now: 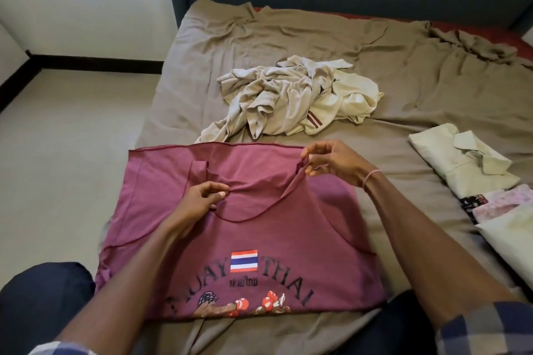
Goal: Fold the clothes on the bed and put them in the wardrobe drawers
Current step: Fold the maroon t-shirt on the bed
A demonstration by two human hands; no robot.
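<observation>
Pinching the maroon tank top (259,239) at its two shoulder straps, and I'm thinking the trick here is getting it dead flat before any fold goes in. It's lying print-up along the near edge of the bed (288,37), toward the near-left corner, with its left side reaching the bed's left edge. My left hand (199,196) is sitting low on the fabric, thumb and fingertips nipping a bit of cloth beside the neckline, the other fingers curled in. My right hand (331,161) is hovering higher and farther out, thumb and forefinger holding the other strap and lifting it off the sheet, the other fingers loosely bent, wrist cocked back toward me. Both forearms are reaching out from the near edge, angling inward. I'm guessing the smart move is pulling the straps apart evenly so the neckline bunching smooths out, then laying them down square; uneven tension is probably going to skew the whole fold. The crumpled beige pile (288,101) is waiting mid-bed just beyond the top, and the folded shirts (461,158) are stacking up by the right edge.
</observation>
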